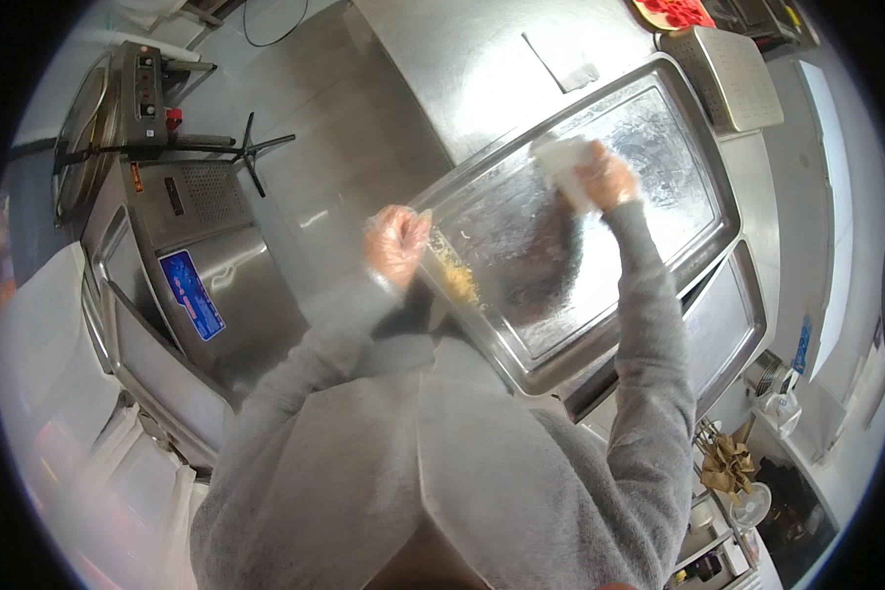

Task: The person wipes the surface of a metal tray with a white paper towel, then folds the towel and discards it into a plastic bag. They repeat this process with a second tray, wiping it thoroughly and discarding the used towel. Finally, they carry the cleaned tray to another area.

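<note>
A large rectangular metal tray [538,258] lies tilted across the steel worktop's front, its surface smeared and shiny. My right hand [608,177], in a clear plastic glove, holds a white scraper or folded cloth [564,166] over the middle of the tray; blur hides which it is. My left hand [398,243], gloved too, grips the tray's left rim near its corner. Yellowish crumbs [459,280] lie gathered along the tray's left inner edge, just beside my left hand.
A steel worktop [442,44] extends beyond the tray. A perforated metal container [726,77] stands at the tray's far right. Another metal tray [726,324] lies to the right. A steel appliance [214,273] and a black-legged stand [249,153] are at left.
</note>
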Motion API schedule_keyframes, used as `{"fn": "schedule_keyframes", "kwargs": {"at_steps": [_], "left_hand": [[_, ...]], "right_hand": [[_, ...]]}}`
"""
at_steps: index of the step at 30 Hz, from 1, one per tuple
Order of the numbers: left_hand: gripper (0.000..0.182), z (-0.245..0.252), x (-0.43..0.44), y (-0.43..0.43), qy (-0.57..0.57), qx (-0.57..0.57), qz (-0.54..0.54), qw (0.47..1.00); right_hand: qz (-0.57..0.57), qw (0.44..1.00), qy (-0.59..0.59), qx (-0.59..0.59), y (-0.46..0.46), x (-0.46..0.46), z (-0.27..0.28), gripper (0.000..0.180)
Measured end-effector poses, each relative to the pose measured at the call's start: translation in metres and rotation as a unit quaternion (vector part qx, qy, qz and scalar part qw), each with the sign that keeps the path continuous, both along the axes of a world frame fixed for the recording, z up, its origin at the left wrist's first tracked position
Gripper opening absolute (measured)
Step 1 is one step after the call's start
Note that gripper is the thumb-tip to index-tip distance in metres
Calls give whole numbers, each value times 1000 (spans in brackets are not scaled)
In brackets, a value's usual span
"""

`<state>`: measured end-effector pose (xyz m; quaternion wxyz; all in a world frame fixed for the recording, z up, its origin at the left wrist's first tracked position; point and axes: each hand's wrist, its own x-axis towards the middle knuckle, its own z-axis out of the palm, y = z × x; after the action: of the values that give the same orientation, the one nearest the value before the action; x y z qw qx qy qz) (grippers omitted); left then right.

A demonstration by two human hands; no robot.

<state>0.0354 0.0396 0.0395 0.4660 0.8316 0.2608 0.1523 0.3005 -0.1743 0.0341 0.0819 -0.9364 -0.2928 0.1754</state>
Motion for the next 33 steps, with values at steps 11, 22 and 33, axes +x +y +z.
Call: {"fn": "schedule_keyframes", "kwargs": {"at_steps": [11, 22, 33], "left_hand": [[10, -14, -10, 13, -26, -161, 18, 986], [20, -24, -15, 17, -54, -144, 13, 988], [27, -36, -23, 21, -91, -243, 55, 964]], "right_hand": [[296, 953, -56, 15, 74, -96, 47, 20], [418, 900, -68, -104, 88, -147, 56, 27], [35, 995, 50, -76, 86, -155, 23, 39]]}}
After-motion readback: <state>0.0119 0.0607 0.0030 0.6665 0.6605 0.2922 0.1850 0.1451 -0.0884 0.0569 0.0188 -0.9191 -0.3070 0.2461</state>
